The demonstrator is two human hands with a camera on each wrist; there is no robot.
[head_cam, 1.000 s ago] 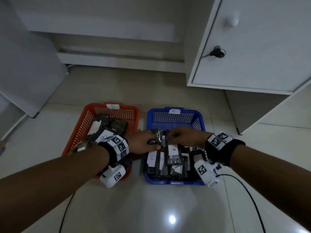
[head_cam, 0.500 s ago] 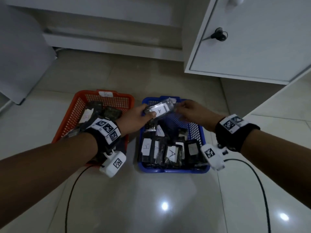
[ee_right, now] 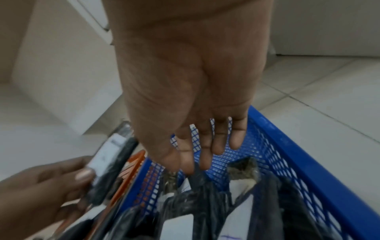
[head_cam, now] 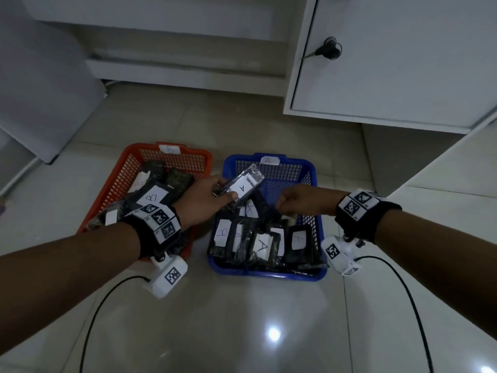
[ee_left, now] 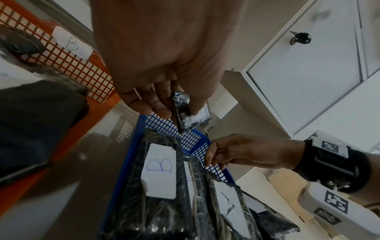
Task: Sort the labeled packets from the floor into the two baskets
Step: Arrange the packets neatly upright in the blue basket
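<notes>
Head view: left hand [head_cam: 204, 203] pinches a dark, glossy packet [head_cam: 240, 184] labelled A; right hand [head_cam: 301, 201] hangs relaxed.

The orange basket [head_cam: 122, 181] carries a white tag on its far rim with a handwritten "B" [ee_left: 72, 43], and a dark packet lying in it shows a white label marked "B" [head_cam: 152, 198]. The packet held up in the left hand [head_cam: 200, 204] bears a white label with an "A" [head_cam: 241, 187]. In the blue basket [head_cam: 313, 179], one packet label reads "B" [head_cam: 222, 232] and others read "A" [head_cam: 262, 246]; the tag on that basket's far rim is too blurred to read.
</notes>
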